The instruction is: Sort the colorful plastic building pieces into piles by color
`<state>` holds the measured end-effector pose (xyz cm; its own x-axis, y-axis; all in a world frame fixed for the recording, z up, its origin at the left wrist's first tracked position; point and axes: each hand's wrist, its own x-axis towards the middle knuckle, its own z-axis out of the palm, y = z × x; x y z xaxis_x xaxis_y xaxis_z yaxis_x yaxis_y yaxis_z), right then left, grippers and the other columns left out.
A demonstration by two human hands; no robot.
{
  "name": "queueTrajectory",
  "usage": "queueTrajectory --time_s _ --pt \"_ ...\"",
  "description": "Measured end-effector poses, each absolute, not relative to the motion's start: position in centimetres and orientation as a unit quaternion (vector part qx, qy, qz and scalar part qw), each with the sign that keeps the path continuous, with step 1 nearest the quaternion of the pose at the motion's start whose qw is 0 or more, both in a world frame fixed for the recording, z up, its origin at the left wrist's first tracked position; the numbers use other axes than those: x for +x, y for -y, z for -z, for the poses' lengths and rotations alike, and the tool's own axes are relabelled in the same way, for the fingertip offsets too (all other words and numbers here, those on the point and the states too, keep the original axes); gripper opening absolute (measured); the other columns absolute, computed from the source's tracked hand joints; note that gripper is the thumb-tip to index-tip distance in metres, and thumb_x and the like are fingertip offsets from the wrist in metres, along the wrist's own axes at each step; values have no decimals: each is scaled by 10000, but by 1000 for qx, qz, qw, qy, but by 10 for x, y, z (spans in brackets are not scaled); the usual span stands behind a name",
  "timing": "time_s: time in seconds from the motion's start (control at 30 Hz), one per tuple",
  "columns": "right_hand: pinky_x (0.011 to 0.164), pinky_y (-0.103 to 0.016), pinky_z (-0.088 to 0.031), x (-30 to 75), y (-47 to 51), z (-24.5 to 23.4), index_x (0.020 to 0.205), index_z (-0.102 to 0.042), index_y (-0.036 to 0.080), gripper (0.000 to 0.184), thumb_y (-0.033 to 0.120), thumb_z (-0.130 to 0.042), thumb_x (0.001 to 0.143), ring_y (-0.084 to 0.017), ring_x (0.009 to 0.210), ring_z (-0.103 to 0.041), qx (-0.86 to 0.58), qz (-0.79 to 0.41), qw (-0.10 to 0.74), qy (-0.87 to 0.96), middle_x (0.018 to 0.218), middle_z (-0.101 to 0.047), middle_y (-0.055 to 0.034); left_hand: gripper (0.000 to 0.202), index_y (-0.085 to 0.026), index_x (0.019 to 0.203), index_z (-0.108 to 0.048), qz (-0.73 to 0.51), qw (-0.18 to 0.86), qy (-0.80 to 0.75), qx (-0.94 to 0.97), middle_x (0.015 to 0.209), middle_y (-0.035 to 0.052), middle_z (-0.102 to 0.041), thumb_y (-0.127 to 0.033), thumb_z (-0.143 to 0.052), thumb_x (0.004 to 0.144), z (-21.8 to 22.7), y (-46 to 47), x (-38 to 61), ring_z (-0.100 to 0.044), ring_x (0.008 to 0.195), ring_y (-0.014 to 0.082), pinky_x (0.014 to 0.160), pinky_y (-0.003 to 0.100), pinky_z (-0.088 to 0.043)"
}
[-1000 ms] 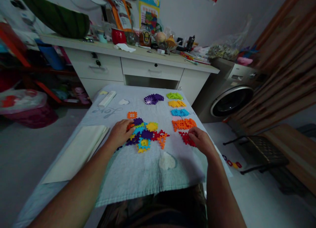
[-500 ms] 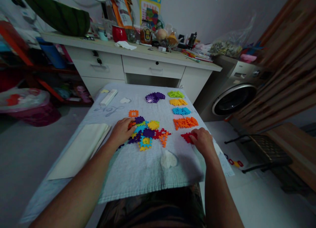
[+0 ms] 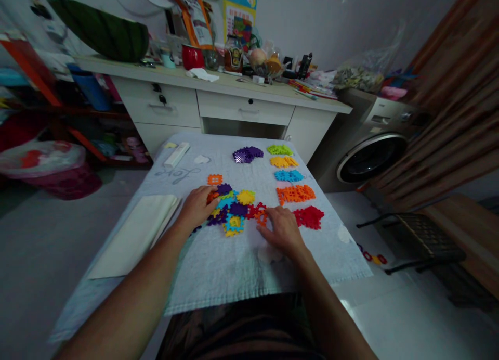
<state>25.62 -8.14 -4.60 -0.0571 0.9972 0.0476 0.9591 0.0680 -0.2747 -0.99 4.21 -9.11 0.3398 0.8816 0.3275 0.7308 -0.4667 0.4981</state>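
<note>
Our left hand is at the left edge of the mixed pile, with its fingers bent over an orange bit. Our right hand is at the other edge, thumb apart, with its fingertips at an orange piece. We cannot tell if either hand grips. On the cloth we see 6 more piles: purple at the back, and green, yellow, blue, orange and red down the right side.
</note>
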Motion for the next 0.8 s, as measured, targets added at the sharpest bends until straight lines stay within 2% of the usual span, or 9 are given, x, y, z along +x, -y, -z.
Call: queueTrajectory --time_s 0.1,0.27,0.5,0.67,0.8 --pt "902 -370 -405 246 80 54 1217 -599 148 432 395 -609 862 -266 1023 -562 -702 -92 114 697 1073 -642 -142 384 -172 1128 -620 -285 132 -499 808 1157 109 -661 -406 -485 855 92 -43 -10 -609 1076 261 978 407 -454" --pt "806 -305 -434 252 80 55 1093 -626 173 287 246 -626 815 -202 880 -588 -689 -136 162 693 991 -658 -82 376 -181 1126 -621 -282 133 -507 804 1159 102 -661 -399 -487 852 91 -43 -10 -609 1076 257 980 405 -454" --pt "787 -301 -462 288 68 43 1052 -627 160 245 168 -577 812 -185 869 -597 -691 -97 255 669 1049 -657 -92 366 -182 1133 -618 -285 132 -497 809 1162 108 -663 -384 -487 857 91 -43 -10 -603 1084 259 985 421 -446" --pt "900 -331 -434 324 41 35 1039 -654 149 273 125 -538 793 -220 985 -592 -738 1 221 638 1067 -659 -112 359 -197 1139 -611 -282 120 -504 808 1158 96 -662 -392 -481 866 89 -41 -8 -601 1081 259 981 420 -448" --pt "908 -334 -412 339 26 34 1075 -680 149 328 104 -509 799 -240 1004 -591 -765 26 171 620 1087 -664 -131 373 -180 1144 -606 -277 120 -501 811 1167 106 -658 -393 -475 867 91 -42 -8 -599 1096 263 982 417 -445"
